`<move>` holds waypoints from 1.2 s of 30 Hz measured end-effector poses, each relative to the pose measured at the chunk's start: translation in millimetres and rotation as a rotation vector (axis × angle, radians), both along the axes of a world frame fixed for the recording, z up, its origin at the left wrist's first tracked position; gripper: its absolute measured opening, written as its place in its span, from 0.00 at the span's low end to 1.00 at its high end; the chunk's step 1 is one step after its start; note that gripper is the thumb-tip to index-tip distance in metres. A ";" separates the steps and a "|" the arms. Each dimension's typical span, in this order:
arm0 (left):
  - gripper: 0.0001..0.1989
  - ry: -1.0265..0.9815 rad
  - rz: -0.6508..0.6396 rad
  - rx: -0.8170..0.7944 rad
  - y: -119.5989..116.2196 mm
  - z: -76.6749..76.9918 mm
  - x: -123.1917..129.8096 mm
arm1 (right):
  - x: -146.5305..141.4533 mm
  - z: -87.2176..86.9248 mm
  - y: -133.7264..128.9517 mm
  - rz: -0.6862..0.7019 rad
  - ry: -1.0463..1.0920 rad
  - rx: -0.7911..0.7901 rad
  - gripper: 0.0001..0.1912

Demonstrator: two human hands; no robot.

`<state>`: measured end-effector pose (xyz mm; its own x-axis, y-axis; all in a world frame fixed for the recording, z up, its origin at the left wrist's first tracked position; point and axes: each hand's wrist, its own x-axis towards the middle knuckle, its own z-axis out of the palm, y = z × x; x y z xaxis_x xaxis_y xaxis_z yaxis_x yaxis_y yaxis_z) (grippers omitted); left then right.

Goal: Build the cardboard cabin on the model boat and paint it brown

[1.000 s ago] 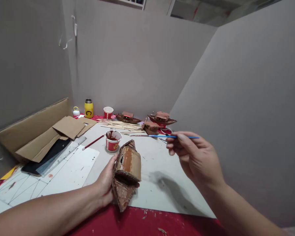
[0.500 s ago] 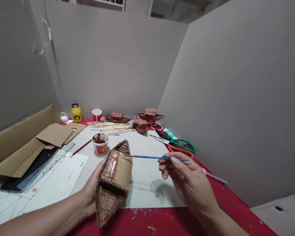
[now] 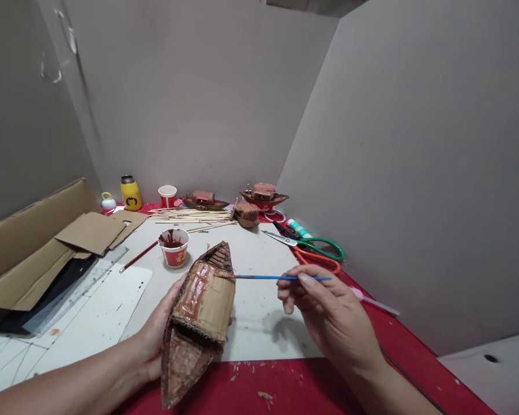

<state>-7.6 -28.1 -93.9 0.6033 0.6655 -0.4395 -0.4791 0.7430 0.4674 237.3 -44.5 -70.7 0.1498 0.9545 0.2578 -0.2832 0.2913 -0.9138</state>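
Observation:
A cardboard model boat (image 3: 185, 357) is tilted upright in my left hand (image 3: 153, 337), which is wrapped round its left side and underside. Wet brown paint covers the left part of its curved roof; the right part is bare tan. Between thumb and fingers my right hand (image 3: 328, 305) pinches a thin blue paintbrush (image 3: 263, 277), its tip touching the upper part of the roof. Behind the boat stands a paper cup (image 3: 174, 256) with brown paint inside, and a dark red pencil (image 3: 138, 256) lies to its left.
Wooden sticks (image 3: 190, 216), three brown model boats (image 3: 205, 200), a second cup (image 3: 168, 197) and a yellow bottle (image 3: 131, 193) are at the back. Green-handled scissors (image 3: 320, 248) and orange handles (image 3: 318, 262) lie right. Cardboard pieces (image 3: 90, 232) lie left. Grey panels surround the table.
The view has shifted slightly. The boat is turned a little, its lower end further left and down. Brown paint now reaches further right across the upper roof.

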 end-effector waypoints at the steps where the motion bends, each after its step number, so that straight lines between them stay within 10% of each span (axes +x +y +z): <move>1: 0.31 -0.008 -0.004 0.005 0.8 -1.0 -0.6 | 0.2 0.7 -1.8 0.015 0.000 0.001 0.11; 27: 0.28 0.089 0.086 -0.029 -1.1 17.7 2.9 | -1.9 -1.6 -13.2 0.135 -0.108 0.025 0.11; 36: 0.28 0.107 0.090 -0.035 -2.8 16.2 2.8 | -3.1 -6.7 -13.1 -0.049 -0.054 0.059 0.10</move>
<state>-4.8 -30.8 -77.7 0.4902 0.6981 -0.5218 -0.4939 0.7158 0.4937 234.2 -57.6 -77.4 0.1807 0.9291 0.3228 -0.2178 0.3578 -0.9080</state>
